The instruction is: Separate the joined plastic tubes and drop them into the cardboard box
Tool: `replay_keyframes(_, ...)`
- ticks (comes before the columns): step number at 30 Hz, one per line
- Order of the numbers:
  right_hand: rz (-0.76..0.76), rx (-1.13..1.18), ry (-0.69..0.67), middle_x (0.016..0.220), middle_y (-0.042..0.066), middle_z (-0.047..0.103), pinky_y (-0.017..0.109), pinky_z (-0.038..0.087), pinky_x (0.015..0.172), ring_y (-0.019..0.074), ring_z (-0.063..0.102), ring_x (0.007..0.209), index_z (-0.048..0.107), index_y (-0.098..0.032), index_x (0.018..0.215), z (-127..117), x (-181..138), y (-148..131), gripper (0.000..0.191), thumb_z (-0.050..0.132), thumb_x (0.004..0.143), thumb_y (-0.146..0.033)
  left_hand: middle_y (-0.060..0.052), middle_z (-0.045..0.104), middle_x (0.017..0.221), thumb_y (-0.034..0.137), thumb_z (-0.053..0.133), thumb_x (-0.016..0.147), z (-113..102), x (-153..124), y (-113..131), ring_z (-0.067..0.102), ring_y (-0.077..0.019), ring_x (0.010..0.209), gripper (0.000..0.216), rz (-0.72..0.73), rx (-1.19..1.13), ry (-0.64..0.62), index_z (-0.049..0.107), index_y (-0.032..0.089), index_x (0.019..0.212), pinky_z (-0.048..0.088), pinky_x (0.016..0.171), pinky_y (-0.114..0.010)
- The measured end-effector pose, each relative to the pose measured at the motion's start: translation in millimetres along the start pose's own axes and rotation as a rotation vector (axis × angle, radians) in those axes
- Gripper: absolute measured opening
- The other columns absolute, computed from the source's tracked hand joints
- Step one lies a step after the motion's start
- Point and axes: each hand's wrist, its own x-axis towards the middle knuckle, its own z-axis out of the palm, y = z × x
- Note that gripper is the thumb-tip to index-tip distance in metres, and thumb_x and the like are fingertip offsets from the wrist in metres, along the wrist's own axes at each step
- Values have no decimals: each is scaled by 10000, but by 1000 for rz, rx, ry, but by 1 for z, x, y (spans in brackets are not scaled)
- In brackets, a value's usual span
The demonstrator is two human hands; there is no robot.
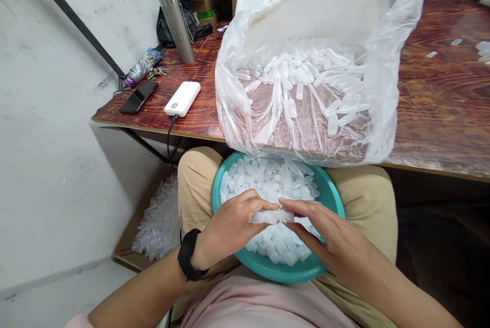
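A teal bowl (332,196) full of small translucent white plastic tubes (268,174) rests on my lap. My left hand (233,226), with a black wristband, is closed around a few of these tubes (271,216) just above the bowl. My right hand (325,231) meets it from the right, fingers stretched and pressed against the other end of the same tubes. A large clear plastic bag (383,93) holding many more tubes lies open on the wooden table (440,98) right behind the bowl.
On the table's left part lie a white power bank (182,98) with a cable, a black phone (138,97), keys, a folded umbrella (142,66) and a steel flask (174,14). A cardboard box (132,246) of tubes stands on the floor at my left.
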Motion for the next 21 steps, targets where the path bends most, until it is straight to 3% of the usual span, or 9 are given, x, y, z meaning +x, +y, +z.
replay_keyframes(3,91,64,16,1170,67,749,343,616,897,198,751,1026,518,-294,1396,3,-5,-3,337,518,1060,-271,-30,680,1021,138,673,933,2,-4,1,671,-177,960,287,50,37,17,719,226,1202,544,887,-301)
replay_keyframes(7,349,172,-40,907,31,759,266,625,681,162,758,766,493,-275,1405,8,-14,-7,342,378,1103,-385,-36,662,1015,102,654,927,7,-6,3,670,-180,938,336,116,100,-10,709,209,1241,541,867,-299)
replay_keyframes(11,281,121,-44,1147,85,744,316,634,799,185,765,937,441,-288,1440,5,-18,-8,386,416,1086,-439,-22,676,988,248,681,965,11,-5,5,676,-160,900,241,78,23,-3,732,219,1199,531,853,-272)
replay_keyframes(14,272,92,-64,1073,67,761,292,632,721,176,770,852,430,-290,1451,4,-18,-6,371,389,1098,-397,-24,689,988,311,682,971,14,-3,7,681,-158,893,223,54,-15,-8,747,216,1163,522,843,-267)
replay_keyframes(17,190,54,-44,1183,86,751,340,631,820,215,765,1001,452,-292,1445,6,-18,-4,377,436,1081,-390,-14,695,969,336,725,942,14,-1,9,684,-157,900,208,-2,-73,-19,766,230,1116,513,841,-260)
replay_keyframes(21,200,46,-23,1109,62,769,303,628,742,189,775,880,434,-293,1462,9,-18,-3,380,428,1084,-331,-13,707,972,366,744,926,12,3,12,682,-160,907,204,-59,-102,-42,774,232,1078,512,880,-271)
